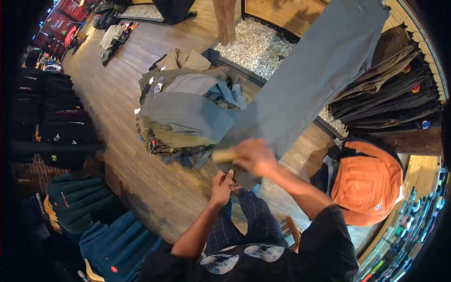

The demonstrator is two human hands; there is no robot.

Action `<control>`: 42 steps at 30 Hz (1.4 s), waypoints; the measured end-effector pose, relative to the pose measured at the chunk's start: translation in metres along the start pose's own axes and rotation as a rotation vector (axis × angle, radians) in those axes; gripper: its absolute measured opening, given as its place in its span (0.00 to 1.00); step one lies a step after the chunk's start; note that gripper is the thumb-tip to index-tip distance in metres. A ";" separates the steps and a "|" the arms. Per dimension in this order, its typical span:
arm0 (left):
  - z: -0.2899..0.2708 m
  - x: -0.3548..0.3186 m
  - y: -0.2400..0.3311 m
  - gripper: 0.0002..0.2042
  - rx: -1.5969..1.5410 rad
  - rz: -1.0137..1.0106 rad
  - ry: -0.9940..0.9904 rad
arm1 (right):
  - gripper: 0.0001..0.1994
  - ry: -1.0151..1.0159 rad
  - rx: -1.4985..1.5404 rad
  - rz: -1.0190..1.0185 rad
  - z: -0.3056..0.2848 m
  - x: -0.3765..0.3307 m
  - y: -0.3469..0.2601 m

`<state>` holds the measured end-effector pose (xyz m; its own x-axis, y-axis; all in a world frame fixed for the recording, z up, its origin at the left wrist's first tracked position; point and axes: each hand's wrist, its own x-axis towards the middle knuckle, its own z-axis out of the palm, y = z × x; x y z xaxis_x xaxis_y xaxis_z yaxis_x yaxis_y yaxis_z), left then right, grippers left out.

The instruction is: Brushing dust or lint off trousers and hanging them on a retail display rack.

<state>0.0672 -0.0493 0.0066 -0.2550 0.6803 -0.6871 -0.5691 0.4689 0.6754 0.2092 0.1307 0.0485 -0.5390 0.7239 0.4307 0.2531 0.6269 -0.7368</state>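
Note:
A long grey garment (pixel 310 75), which looks like a pair of trousers, stretches from the upper right down to my hands. My left hand (pixel 221 188) is closed at its near end, thumb up, and seems to pinch the cloth edge. Just above it, my right hand (pixel 257 157) is closed around a tan, wooden-looking piece (pixel 226 155), smeared by motion, over the garment. I cannot make out its exact kind. Beyond my hands lies a big heap of folded clothes (pixel 188 110) in grey, olive and camouflage; the grey garment overlaps its right side.
An orange backpack-like bag (pixel 366 183) stands at the right. Dark trousers (pixel 385 89) hang behind it. Green shirts (pixel 82 202) and blue shirts (pixel 117 244) hang at the lower left, with black clothes (pixel 56 117) beyond. White pebbles (pixel 256 47) fill a bed beside a wooden post (pixel 224 21).

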 end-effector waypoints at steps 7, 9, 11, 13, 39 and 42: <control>0.034 -0.012 0.007 0.11 0.053 0.027 -0.076 | 0.11 0.305 -1.080 0.367 -0.105 0.064 0.117; 0.044 -0.013 0.001 0.10 0.085 0.021 -0.027 | 0.11 0.508 -1.078 0.354 -0.150 0.061 0.091; 0.030 -0.009 -0.019 0.10 0.065 -0.008 -0.024 | 0.17 0.732 -0.465 0.451 -0.159 0.039 0.063; 0.022 0.008 -0.042 0.08 0.017 -0.052 -0.103 | 0.21 0.679 -0.303 0.590 -0.152 -0.010 0.059; 0.522 0.276 0.281 0.19 0.763 0.734 -0.868 | 0.20 0.691 0.319 0.734 -0.440 0.159 0.103; 0.613 0.279 0.297 0.26 0.582 0.847 -0.887 | 0.24 0.863 0.331 0.684 -0.499 0.214 0.141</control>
<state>0.3067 0.6250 0.1792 0.3521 0.9033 0.2452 -0.0242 -0.2531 0.9671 0.5307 0.5175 0.2973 0.3920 0.9199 0.0068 -0.0114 0.0123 -0.9999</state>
